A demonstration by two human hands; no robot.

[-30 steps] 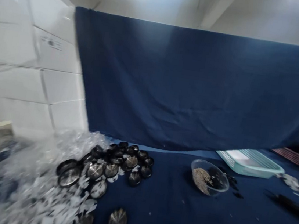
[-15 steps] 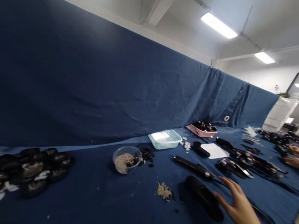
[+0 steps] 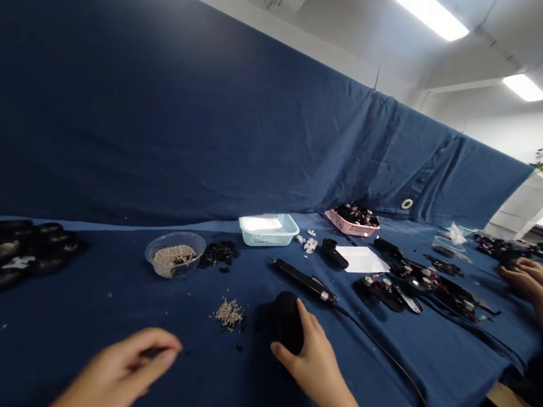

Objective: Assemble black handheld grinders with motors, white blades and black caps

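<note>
While right hand [image 3: 314, 361] grips black part [image 3: 285, 319] | left hand [image 3: 126, 372] loosely curled

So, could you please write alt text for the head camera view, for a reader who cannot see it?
The right hand grips a rounded black object on a table covered with dark blue cloth; the left hand hovers with fingertips pinched. Behind lie a small pile of grey granules and a clear plastic bowl.
</note>
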